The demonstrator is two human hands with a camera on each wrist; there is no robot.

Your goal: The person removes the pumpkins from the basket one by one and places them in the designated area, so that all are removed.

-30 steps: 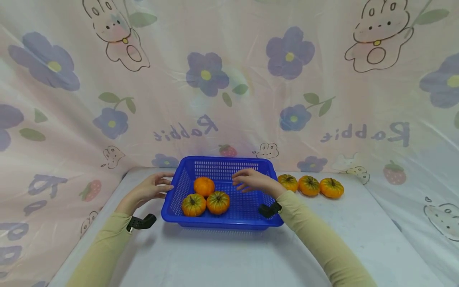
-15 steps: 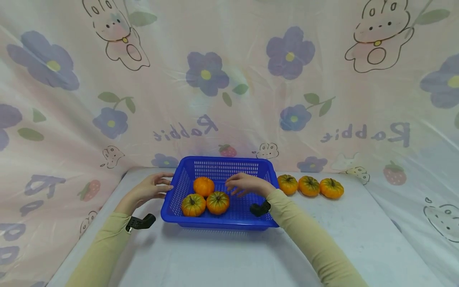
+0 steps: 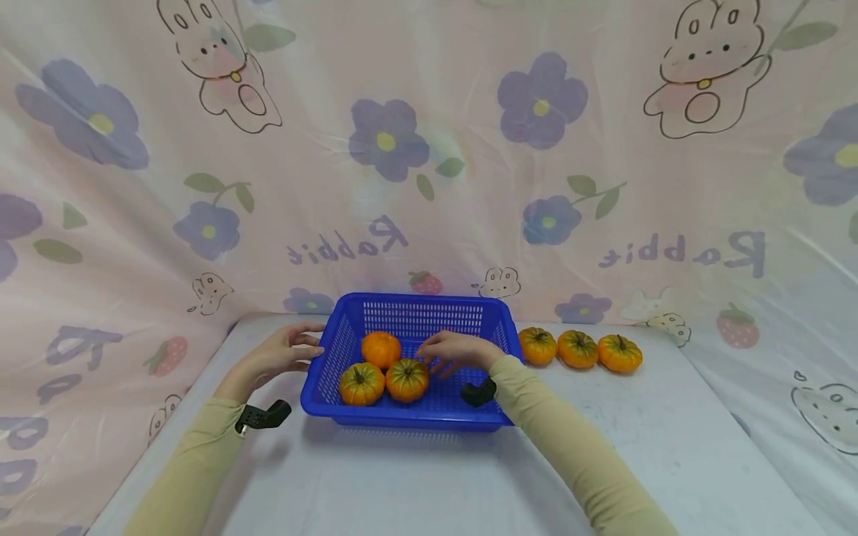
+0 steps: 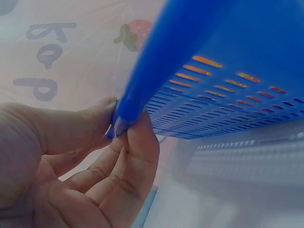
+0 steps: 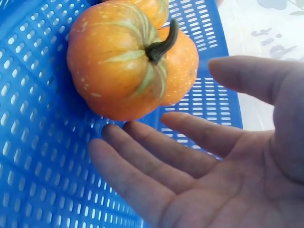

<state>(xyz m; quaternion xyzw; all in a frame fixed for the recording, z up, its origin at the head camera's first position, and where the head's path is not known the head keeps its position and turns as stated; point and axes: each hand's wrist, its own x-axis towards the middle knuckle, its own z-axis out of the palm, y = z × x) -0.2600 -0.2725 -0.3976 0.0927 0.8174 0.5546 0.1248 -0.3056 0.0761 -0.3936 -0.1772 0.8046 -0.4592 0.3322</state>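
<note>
A blue plastic basket point(image 3: 429, 422) with slotted walls stands on the table, holding three small pumpkins. Two of these, a left pumpkin point(image 3: 362, 384) and a right pumpkin point(image 3: 407, 380), show green-streaked tops; behind them an orange pumpkin point(image 3: 380, 350) shows no stem. My left hand point(image 3: 278, 353) pinches the basket's left rim point(image 4: 142, 71) between thumb and fingers, as the left wrist view shows. Inside the basket, my right hand point(image 3: 462, 351) is beside the right pumpkin, its fingers point(image 5: 142, 164) spread and loosely extended near the pumpkin's side, with nothing held.
Right of the basket, three more pumpkins stand in a row: a near one point(image 3: 538, 346), a middle one point(image 3: 578, 349) and an end one point(image 3: 620, 353). Behind the white table point(image 3: 415, 484) hangs a printed curtain point(image 3: 462, 208).
My right hand has moved left and slightly down inside the basket, towards the right pumpkin. The left hand keeps its place on the rim; the basket and pumpkins look unmoved.
</note>
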